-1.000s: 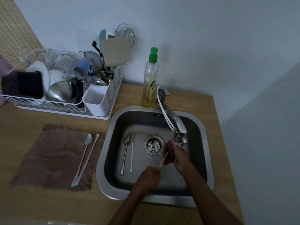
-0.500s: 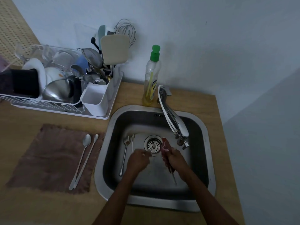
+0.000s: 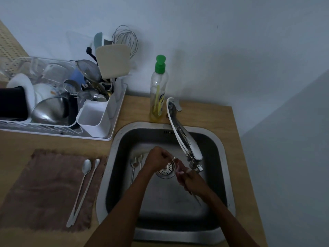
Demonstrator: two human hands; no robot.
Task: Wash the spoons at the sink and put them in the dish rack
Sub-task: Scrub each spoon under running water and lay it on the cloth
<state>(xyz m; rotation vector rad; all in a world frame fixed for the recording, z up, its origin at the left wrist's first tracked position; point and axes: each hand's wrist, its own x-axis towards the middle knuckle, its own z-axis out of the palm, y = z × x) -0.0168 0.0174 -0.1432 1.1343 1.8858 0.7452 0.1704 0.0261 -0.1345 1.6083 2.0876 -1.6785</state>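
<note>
Dish rack [image 3: 114, 111]: standing at the far left of the counter [image 3: 210, 113], already crowding with bowls, a strainer and a whisk; only the front white cutlery cup [image 3: 93, 120] is looking free.
Cloth [image 3: 44, 189]: lying left of the sink [image 3: 222, 175], carrying two long spoons [image 3: 83, 186] side by side, well apart from the rack.
Sink floor: two more spoons [image 3: 133, 166] are lying just left of the drain [image 3: 166, 169], partly under the left wrist.
Left hand [image 3: 157, 159]: hovering over the drain, grip curling nearly closed; whether it is pinching anything cannot be told.
Right hand [image 3: 191, 180]: closing its grip on a pinkish scrubber [image 3: 178, 166] and what appears to be a spoon handle [image 3: 196, 200], under the tap [image 3: 185, 139].
Risk: a soapy handle is likely slipping free and clattering down; the reach to the rack is crossing the cloth and the soap bottle [image 3: 158, 93] is standing close to tipping range.
</note>
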